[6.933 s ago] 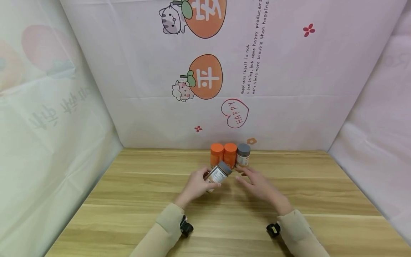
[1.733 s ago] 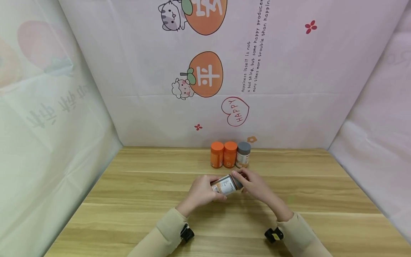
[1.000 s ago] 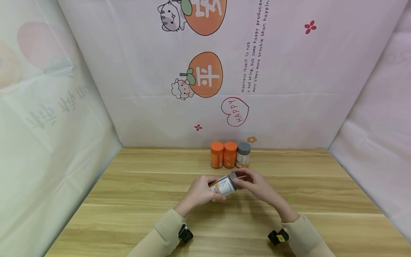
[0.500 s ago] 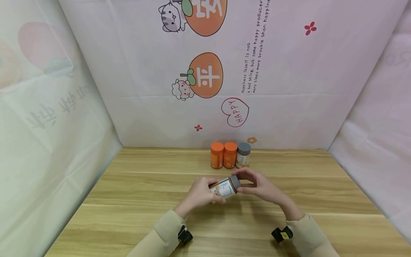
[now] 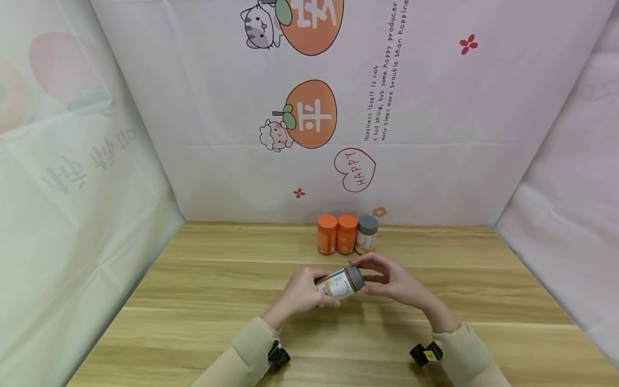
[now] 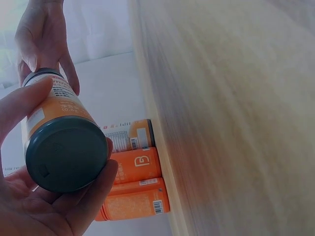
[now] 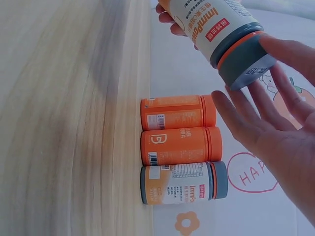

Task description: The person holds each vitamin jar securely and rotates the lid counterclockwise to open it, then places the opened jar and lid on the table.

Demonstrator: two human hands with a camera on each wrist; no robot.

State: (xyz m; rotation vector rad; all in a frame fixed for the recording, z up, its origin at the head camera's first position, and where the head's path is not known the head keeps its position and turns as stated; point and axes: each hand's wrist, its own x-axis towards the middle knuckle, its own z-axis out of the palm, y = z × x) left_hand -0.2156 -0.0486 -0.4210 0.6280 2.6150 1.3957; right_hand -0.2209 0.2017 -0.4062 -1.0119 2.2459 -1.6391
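Note:
My left hand (image 5: pixel 301 291) grips the body of a white and orange supplement bottle (image 5: pixel 338 285), held tilted above the table with its grey cap (image 5: pixel 356 277) toward the right. The thumb and fingers of my right hand (image 5: pixel 400 282) are curved around that cap. In the right wrist view the thumb lies on the cap's edge (image 7: pixel 246 59), and the fingertips reach its lower side. An orange ring shows between cap and body. The left wrist view shows the bottle's dark base (image 6: pixel 66 155), with left fingers curled about the body.
Behind the hands, three bottles stand side by side by the back wall: two orange ones (image 5: pixel 326 236) (image 5: pixel 346 236) and a white one with a grey cap (image 5: pixel 366 236). A printed white cloth (image 5: pixel 425 134) surrounds the wooden table (image 5: pixel 203 290).
My right hand has gone from beside the standing white bottle to the held bottle's cap. The held bottle has tipped flatter. Lately the right fingers shifted on the cap, the wrist moving right.

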